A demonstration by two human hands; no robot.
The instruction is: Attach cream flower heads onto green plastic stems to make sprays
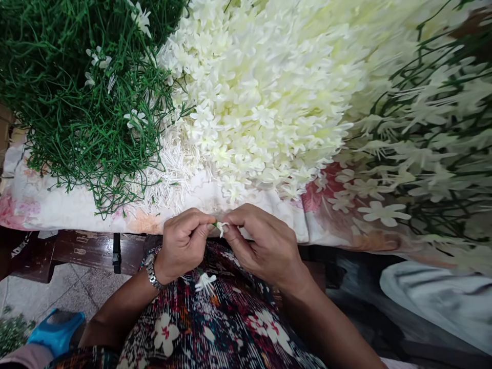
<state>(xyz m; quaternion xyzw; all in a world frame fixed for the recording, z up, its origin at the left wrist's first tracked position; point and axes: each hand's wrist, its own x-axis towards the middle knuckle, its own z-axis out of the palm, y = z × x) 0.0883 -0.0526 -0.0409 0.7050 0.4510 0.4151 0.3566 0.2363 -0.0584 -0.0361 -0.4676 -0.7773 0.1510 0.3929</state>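
My left hand, wearing a metal watch, pinches a small green stem tip between thumb and forefinger. Opposite it, my right hand is closed on a small white flower, which meets the green tip in the gap between my fingertips. Most of the stem is hidden by my left fingers. Both hands are at the near edge of the cloth-covered table. A loose white flower lies on the patterned clothing below my hands.
Tangled green stems are heaped at left. White petal flowers fill the middle, beside thin white strands. Finished-looking white flowers on green stems lie at right. A blue plastic object stands low left.
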